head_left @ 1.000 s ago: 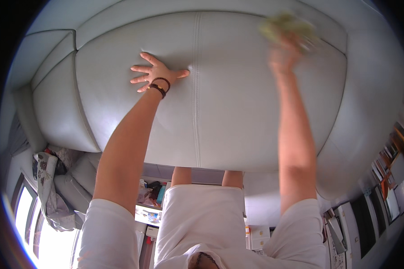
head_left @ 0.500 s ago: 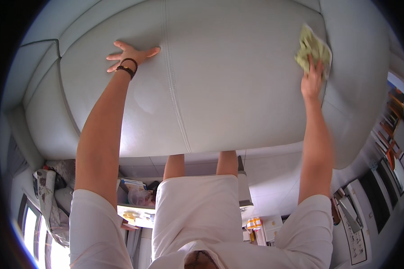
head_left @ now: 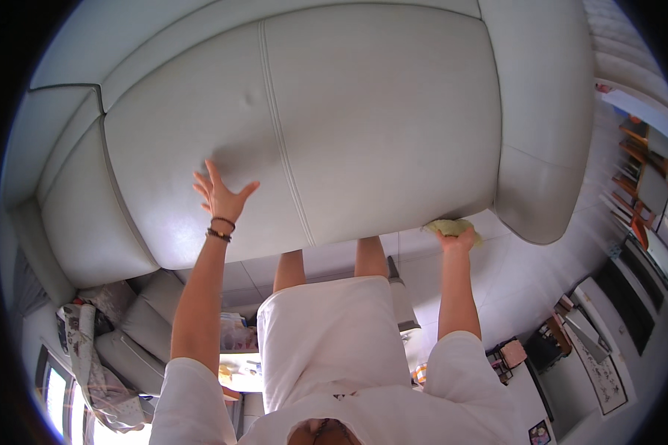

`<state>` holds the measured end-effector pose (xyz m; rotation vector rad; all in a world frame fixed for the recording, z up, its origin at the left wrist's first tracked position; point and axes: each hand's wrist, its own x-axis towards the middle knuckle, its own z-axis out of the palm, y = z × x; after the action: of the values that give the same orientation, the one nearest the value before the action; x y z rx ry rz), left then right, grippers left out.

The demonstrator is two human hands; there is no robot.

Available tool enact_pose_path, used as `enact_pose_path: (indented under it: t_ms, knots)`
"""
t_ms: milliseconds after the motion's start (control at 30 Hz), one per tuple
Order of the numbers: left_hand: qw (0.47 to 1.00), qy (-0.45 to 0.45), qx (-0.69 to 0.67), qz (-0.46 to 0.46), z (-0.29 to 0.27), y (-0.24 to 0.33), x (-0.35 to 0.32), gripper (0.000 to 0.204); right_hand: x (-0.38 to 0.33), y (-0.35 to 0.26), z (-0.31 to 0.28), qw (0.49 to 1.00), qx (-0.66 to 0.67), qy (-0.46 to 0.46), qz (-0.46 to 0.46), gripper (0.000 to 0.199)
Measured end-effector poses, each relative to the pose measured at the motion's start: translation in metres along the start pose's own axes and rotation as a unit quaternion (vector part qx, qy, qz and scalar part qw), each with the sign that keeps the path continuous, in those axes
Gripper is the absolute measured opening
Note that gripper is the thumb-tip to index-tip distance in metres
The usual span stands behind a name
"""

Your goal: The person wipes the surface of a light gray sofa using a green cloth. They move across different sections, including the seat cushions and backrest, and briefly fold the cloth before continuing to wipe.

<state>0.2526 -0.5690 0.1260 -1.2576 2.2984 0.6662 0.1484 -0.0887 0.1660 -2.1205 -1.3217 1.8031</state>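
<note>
A pale grey leather sofa seat [head_left: 378, 119] with a stitched seam fills the upper view. Fingers spread, my left hand [head_left: 223, 194] is over the seat left of the seam, holding nothing; a shadow falls on the leather beside it. At the seat's front right edge, my right hand [head_left: 458, 239] grips a yellow-green cloth [head_left: 450, 227]. The cloth is bunched against or just off that edge; whether it touches the leather I cannot tell. Dark bead bracelets [head_left: 220, 230] circle my left wrist.
The sofa's armrest [head_left: 545, 126] rises on the right, its backrest [head_left: 163, 37] along the far side. Pale floor tiles [head_left: 460, 289] lie below the front edge. Behind my legs is a low table with assorted items [head_left: 237, 363]. A white cabinet [head_left: 590, 356] stands at the lower right.
My right hand has brought the cloth from beside the armrest toward me to the seat's front edge. My left hand has come off its flat rest on the seat and drawn nearer.
</note>
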Motion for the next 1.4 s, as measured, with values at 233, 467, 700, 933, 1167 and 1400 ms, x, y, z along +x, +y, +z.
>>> enact_pose_path:
  t_ms: [233,467,700,933,1167,1400]
  knots:
    - [0.991,-0.058,0.008,-0.124,0.014,-0.003,-0.011,0.152,-0.013,-0.055,0.115,0.879,-0.209,-0.199,-0.380,0.044]
    - [0.979,-0.063,0.092,-0.172,0.024,0.026,-0.005,0.155,-0.013,0.092,0.256,0.424,-0.410,-0.137,-0.796,0.045]
    - [0.975,-0.083,0.115,-0.169,0.012,0.023,-0.010,0.153,-0.155,0.180,0.141,0.301,-0.591,-0.433,-0.611,0.060]
    - [0.988,-0.120,-0.099,-0.014,-0.034,-0.031,-0.021,0.104,-0.098,0.106,0.035,0.192,-0.641,-0.421,-0.612,0.047]
    - [0.762,-0.230,-0.584,0.158,-0.185,0.035,-0.126,0.055,-0.114,0.074,0.003,0.644,-0.589,-0.396,-0.285,0.032]
    - [0.339,-0.344,-0.733,0.479,-0.342,0.097,-0.264,0.095,-0.177,0.101,-0.005,0.684,-0.458,-0.488,-0.289,0.034]
